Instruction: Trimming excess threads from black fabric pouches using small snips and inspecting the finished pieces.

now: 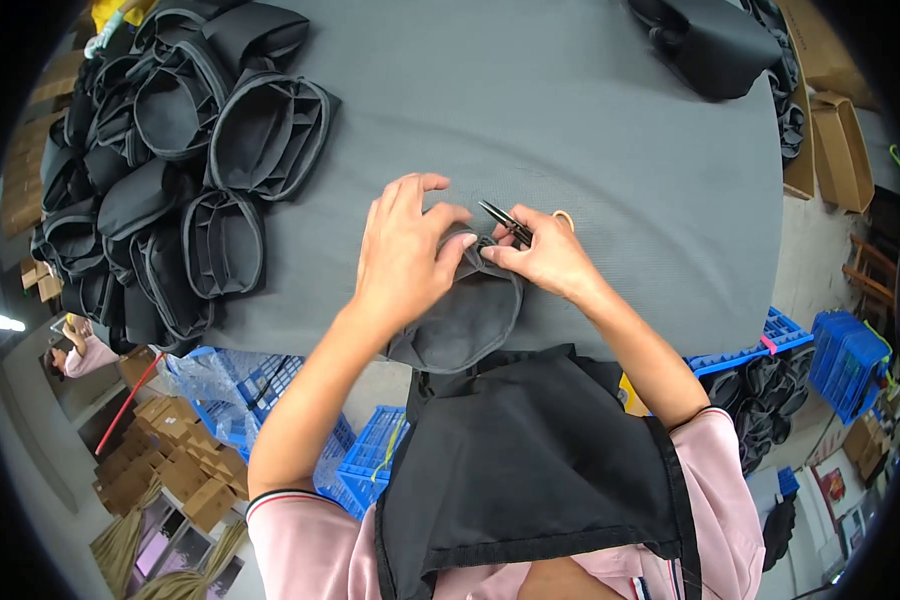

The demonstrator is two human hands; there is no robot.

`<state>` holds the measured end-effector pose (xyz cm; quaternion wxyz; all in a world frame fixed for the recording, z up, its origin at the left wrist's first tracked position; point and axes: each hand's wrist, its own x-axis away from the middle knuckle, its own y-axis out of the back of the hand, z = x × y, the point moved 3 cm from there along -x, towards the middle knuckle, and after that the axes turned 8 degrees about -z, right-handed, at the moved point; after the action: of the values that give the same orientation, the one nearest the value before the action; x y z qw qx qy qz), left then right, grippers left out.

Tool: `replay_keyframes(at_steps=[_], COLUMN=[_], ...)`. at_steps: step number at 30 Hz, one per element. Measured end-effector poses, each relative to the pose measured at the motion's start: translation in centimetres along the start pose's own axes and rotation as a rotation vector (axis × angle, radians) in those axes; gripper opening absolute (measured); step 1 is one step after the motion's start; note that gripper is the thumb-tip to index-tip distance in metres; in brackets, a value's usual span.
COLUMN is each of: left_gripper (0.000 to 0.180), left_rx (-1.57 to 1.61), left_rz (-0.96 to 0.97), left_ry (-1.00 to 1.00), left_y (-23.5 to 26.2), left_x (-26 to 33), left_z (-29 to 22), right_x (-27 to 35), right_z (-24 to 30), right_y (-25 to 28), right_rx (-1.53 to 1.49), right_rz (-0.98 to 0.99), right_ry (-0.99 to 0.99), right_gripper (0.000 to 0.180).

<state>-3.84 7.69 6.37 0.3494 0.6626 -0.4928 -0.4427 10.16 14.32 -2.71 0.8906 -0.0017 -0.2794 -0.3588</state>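
A dark grey fabric pouch (457, 325) with an open, bound rim lies at the table's near edge, in front of my apron. My left hand (400, 245) has its thumb against the pouch's far rim, with the fingers curled above it; part of that grip is hidden. In my right hand (545, 255) is a small pair of dark scissors (505, 220), blades pointing up and left. The thumb and a fingertip of this hand also pinch the pouch's rim beside my left thumb.
Many similar black pouches (270, 135) are heaped on the left of the grey table (570, 90). Another black piece (710, 50) lies at the far right, near cardboard boxes (840, 150). Blue plastic crates (375, 440) stand below the near edge. Another person (90, 355) is at the left.
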Motion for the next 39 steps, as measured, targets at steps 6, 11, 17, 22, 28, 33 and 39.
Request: replay_keyframes(at_steps=[6,11,17,22,28,33,39], left_gripper=[0.016,0.013,0.014,0.01,0.005,0.011,0.022], left_rx=[0.067,-0.04,-0.079,-0.121,0.021,0.241,0.314], left_rz=[0.445,0.555,0.614,0.616,0.511,0.465,0.469], left_ry=[0.177,0.092,0.016,-0.089,-0.15,0.353,0.666], left_y=[-2.9,-3.2,-3.0,-3.8,-4.0,-4.1,-4.4], left_x=[-0.1,0.1,0.7,1.7,2.6,1.8,1.6], left_z=[1.5,1.2,1.1,0.9,1.4,3.0,4.0], right_x=[0.0,-0.6,0.0,0.2,0.3,0.3,0.5], right_z=[-1.7,-2.3,-2.6,-3.2,-3.6,-3.6,-3.7], right_y=[-1.2,-1.5,-2.4,-3.2,-2.9,-2.9,-2.9], right_rx=[-0.028,-0.033,-0.339,-0.323,-0.436,-0.437,-0.464], right_rz=[0.025,0.014,0.094,0.134,0.161,0.136,0.128], right_ry=[-0.084,-0.088,-0.269,-0.318,-0.454,-0.477,-0.482], right_gripper=[0.019,0.014,0.01,0.009,0.01,0.011,0.011])
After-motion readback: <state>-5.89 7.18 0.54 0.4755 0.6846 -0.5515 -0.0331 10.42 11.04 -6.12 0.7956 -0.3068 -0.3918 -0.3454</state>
